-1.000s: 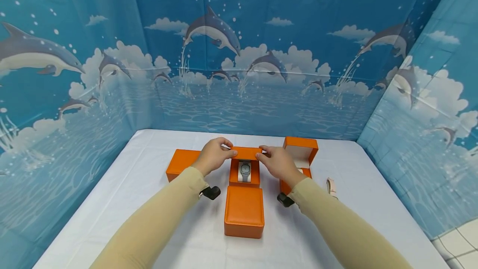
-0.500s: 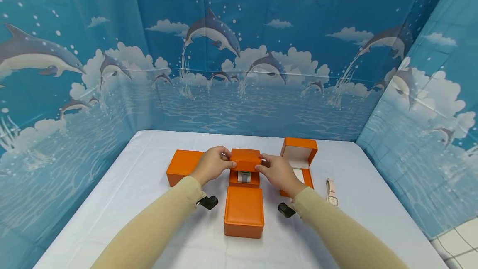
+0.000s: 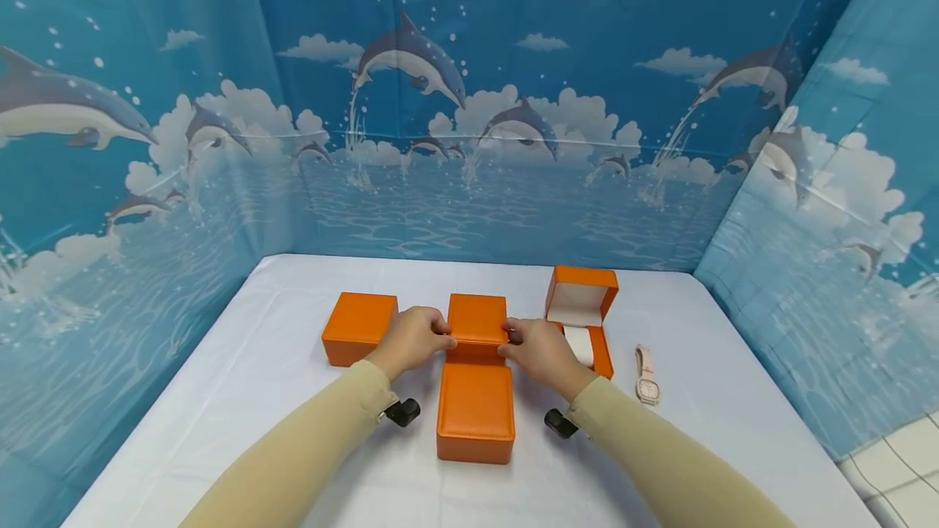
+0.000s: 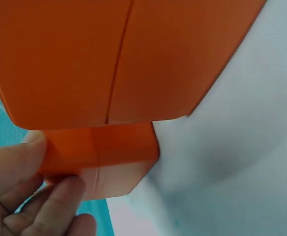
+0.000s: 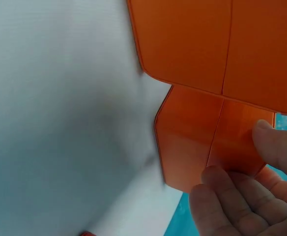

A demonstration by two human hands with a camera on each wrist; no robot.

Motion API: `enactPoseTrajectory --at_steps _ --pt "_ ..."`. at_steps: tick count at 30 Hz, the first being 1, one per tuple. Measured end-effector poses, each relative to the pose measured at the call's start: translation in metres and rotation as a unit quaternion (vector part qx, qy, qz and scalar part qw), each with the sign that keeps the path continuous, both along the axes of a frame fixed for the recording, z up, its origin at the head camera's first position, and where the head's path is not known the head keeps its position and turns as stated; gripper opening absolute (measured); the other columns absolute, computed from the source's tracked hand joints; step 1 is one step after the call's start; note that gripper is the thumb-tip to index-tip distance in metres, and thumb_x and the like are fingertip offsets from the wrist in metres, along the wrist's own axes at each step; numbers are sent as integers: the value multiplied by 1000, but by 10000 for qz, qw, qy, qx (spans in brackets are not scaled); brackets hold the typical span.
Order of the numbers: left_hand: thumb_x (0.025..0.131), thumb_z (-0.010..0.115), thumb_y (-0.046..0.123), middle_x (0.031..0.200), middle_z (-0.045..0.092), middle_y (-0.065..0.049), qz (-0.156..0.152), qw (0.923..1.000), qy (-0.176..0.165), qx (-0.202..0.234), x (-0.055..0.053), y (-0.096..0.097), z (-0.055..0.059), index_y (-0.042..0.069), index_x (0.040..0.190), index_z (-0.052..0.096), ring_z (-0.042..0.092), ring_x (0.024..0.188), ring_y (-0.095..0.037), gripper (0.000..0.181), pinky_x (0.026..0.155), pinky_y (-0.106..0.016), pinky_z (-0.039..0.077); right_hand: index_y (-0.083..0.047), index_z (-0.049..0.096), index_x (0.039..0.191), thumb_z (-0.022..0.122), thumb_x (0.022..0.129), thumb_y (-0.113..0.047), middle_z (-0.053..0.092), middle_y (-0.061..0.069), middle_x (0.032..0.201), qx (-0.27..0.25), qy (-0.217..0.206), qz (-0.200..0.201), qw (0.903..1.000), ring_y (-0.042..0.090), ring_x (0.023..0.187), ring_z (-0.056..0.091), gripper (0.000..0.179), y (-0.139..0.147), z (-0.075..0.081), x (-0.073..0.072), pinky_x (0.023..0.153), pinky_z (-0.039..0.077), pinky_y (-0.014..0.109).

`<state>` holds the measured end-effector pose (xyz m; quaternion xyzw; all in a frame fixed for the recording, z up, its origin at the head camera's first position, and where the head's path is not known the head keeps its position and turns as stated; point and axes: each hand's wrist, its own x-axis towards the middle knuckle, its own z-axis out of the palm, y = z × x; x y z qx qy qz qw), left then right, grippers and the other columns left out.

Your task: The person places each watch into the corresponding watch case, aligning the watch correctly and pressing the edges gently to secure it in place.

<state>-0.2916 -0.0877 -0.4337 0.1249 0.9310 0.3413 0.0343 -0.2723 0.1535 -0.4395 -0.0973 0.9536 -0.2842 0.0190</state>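
An orange watch box (image 3: 477, 318) stands in the middle of the table with its lid down, hiding the watch inside. My left hand (image 3: 414, 341) holds the lid's left front corner between thumb and fingers. At the opposite corner my right hand (image 3: 543, 353) does the same, its thumb (image 5: 280, 150) on the orange lid side. In both wrist views a thin seam runs between lid and base. Directly in front sits another closed orange box (image 3: 477, 402), which fills the upper part of each wrist view.
A closed orange box (image 3: 359, 318) is left of my left hand. Behind my right hand, an opened orange box (image 3: 584, 288) shows a white cushion (image 3: 579, 344). A pink-strapped watch (image 3: 647, 381) lies to its right on the white tablecloth (image 3: 734, 446). A dolphin-print curtain (image 3: 469, 202) encloses the table.
Both hands have brought the middle box's lid forward and down, covering the grey watch that showed inside. The other boxes and the pink-strapped watch have stayed in place.
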Motion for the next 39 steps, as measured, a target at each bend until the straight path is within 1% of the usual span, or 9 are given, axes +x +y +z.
enactPoseTrajectory --at_steps 2,5,9,15,19,23,26,33,39 --pt "91 84 29 88 75 7 -6 9999 39 -104 0 0 0 18 92 78 66 85 -15 12 113 -51 47 -10 67 142 80 95 -24 76 10 128 12 5 16 10000 22 114 74 50 -1 -1 1 92 63 38" --pt "92 84 29 89 75 6 37 9998 47 -183 -1 -2 2 19 91 78 66 86 -16 12 114 -51 45 -9 65 145 79 96 -22 74 9 132 -5 -24 54 10000 22 117 73 52 -3 0 0 92 63 37" --pt "92 83 29 95 76 3 88 9999 -93 -114 0 -4 4 17 95 79 65 87 -16 12 81 -35 58 -8 59 150 76 99 -19 71 10 139 29 -176 268 9995 22 124 71 55 -1 4 1 97 61 37" --pt "96 78 30 96 74 3 64 9996 -241 -105 2 -4 5 18 94 78 62 84 -17 12 72 -30 55 -10 57 153 68 103 -17 69 11 140 -170 -446 563 9973 24 124 70 51 22 18 6 96 62 42" --pt "99 73 33 95 74 4 -85 9994 -218 -240 3 -3 8 21 92 77 62 84 -18 14 74 -32 52 -10 60 149 66 105 -16 72 12 134 -514 -432 450 9967 27 118 70 45 54 32 12 91 63 43" --pt "100 71 34 111 76 1 -119 9994 -102 -298 2 2 13 21 101 77 66 99 -21 14 91 -42 56 -7 63 145 65 105 -15 71 15 133 -513 -299 239 9979 31 115 70 41 95 40 20 93 62 44" --pt "101 69 35 127 72 -3 -159 9995 13 -258 -1 8 19 20 114 76 65 112 -25 21 110 -54 49 -5 63 145 64 105 -16 69 19 135 -197 -362 -38 9991 34 118 68 41 126 40 26 96 61 47" --pt "104 67 32 140 66 -2 -632 9980 35 -31 -5 29 38 17 138 67 64 122 -26 37 106 -48 55 -7 64 143 69 102 -20 64 25 138 1008 -832 -309 9909 42 120 62 44 189 26 37 95 60 55" --pt "104 67 35 147 62 -3 -972 9949 -211 -188 -6 54 48 19 143 63 61 131 -25 43 113 -47 51 -9 65 142 78 96 -21 62 28 138 1341 -1246 -295 9827 46 122 59 49 219 8 46 99 56 60"
